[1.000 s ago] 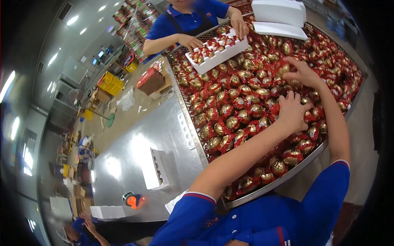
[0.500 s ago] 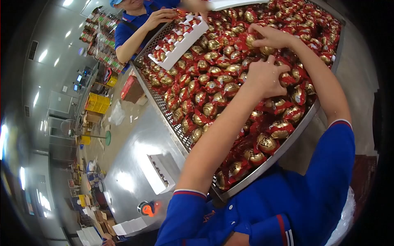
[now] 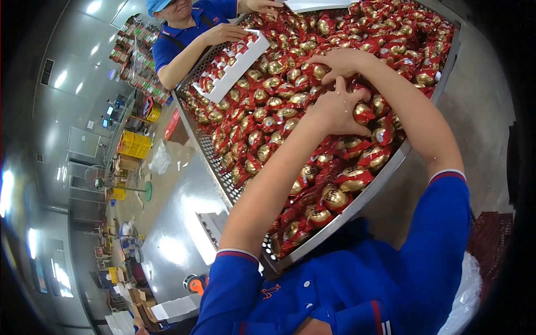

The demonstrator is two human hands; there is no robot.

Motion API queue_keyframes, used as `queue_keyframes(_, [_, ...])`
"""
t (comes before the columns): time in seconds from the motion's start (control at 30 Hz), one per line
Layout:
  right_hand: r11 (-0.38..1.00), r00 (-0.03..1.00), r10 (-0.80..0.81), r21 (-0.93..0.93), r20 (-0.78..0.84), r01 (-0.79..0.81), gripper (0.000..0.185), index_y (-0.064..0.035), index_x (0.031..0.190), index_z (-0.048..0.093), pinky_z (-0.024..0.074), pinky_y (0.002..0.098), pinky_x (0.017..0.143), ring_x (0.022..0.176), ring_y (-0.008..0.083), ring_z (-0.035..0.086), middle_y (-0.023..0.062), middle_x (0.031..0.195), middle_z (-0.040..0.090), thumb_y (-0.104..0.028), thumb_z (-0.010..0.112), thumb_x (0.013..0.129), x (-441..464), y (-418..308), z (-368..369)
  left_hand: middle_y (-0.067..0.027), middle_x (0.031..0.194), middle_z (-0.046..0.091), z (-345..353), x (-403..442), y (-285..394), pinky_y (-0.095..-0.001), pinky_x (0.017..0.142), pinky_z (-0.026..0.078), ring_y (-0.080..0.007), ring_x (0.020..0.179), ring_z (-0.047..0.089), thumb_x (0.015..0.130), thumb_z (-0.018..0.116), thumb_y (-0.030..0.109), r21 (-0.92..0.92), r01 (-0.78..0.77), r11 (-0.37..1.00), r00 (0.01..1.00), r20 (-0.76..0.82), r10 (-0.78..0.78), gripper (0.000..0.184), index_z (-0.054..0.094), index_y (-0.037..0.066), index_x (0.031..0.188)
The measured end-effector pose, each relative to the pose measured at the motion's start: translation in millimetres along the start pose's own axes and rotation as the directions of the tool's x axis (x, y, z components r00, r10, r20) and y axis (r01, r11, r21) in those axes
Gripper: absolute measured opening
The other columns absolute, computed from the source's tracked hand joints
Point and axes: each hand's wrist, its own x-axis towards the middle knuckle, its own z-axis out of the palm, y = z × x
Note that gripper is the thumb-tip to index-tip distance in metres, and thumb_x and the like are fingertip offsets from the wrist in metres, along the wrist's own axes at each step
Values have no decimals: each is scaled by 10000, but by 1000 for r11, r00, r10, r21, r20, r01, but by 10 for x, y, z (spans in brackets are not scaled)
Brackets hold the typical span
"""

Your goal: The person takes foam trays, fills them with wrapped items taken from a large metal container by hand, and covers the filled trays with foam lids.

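Observation:
Heaps of gold-and-red wrapped eggs (image 3: 259, 114) fill a large perforated metal tray (image 3: 209, 162). My left hand (image 3: 335, 110) lies on the heap near the right side, its fingers curved round a wrapped egg (image 3: 364, 114). Just beyond it, my right hand (image 3: 345, 62) has thumb and fingers bent about another wrapped egg (image 3: 320, 71). Parts of both eggs and of the fingertips are hidden. Across the tray, a co-worker's hand (image 3: 223, 34) rests at a white notched carton (image 3: 237, 67) holding several wrapped eggs; the other hand (image 3: 263, 6) reaches over the tray's far edge.
The tray's metal rim (image 3: 335, 223) runs close to my body. Left of it, a shiny metal table (image 3: 176, 212) bears a white carton (image 3: 209, 234) and a tape dispenser (image 3: 194, 285). Yellow crates (image 3: 134, 144) and stacked boxes (image 3: 137, 56) stand farther off.
The view has shifted slightly. My right hand has drawn nearer to my left hand, and its fingers have closed in round an egg. The co-worker's hands have moved apart.

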Motion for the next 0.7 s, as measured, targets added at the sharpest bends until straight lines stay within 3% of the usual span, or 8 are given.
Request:
queue_keyframes(0.07, [1000,1000,11,21,16,-12,612,-145,1286,343,420,414,815,963,321,531,182,1031,550,-352,591,766,-46,20,-44,-271,1218,306,0,9,61,-435,852,445,-427,966,526,538,755,447,-38,28,999,999,23,-27,738,441,278,1184])
queue_keyframes(0.17, [980,997,-70,187,-20,73,581,-136,1280,351,426,378,811,957,299,541,176,1043,552,-312,592,781,-27,118,-40,-253,1274,283,161,-42,-2,-423,831,463,-397,947,548,555,729,413,-32,-55,998,978,-201,48,724,440,308,1211])
queue_keyframes(0.27, [935,977,-79,326,-196,141,587,-109,1302,324,413,366,854,1021,280,523,190,1137,522,-311,571,809,-56,192,-51,-217,1315,271,156,-51,-8,-418,821,469,-373,947,558,567,698,396,-42,-2,999,988,-155,-5,686,451,321,1203])
queue_keyframes(0.33, [887,979,16,455,-205,80,672,-41,1342,254,325,318,976,1202,254,385,182,1306,389,-361,550,831,-95,170,-144,-190,1334,281,98,-63,33,-409,821,469,-351,953,562,569,682,396,-26,55,998,991,-119,-58,688,445,327,1211])
queue_keyframes(0.4, [831,905,103,536,-413,150,713,-29,1357,223,275,306,1007,1250,237,314,166,1366,308,-388,546,832,52,326,-7,-179,1331,307,158,-9,-52,-403,813,470,-337,962,564,566,681,401,-18,-66,998,989,-131,63,703,443,315,1222])
queue_keyframes(0.53, [677,943,147,725,-300,125,709,1,1350,230,198,306,1043,1289,231,232,166,1400,237,-385,532,838,-87,312,-175,-138,1141,447,68,-14,6,-392,718,478,-309,897,579,548,674,380,21,-50,999,987,-154,53,672,488,295,1187])
queue_keyframes(0.6, [800,912,178,594,-369,84,687,-1,1340,267,206,312,1038,1277,230,262,158,1388,272,-368,543,829,-83,349,-152,-142,1093,463,82,-93,39,-397,667,472,-308,856,582,515,687,383,2,-30,1000,978,-207,30,640,533,276,1127])
queue_keyframes(0.7, [724,944,140,682,-298,108,675,10,1347,239,222,306,1026,1266,217,272,162,1381,274,-324,544,846,40,564,-97,-196,1111,449,73,-265,-22,-396,644,470,-305,777,595,482,709,410,-20,-63,998,950,-308,54,632,561,265,1080])
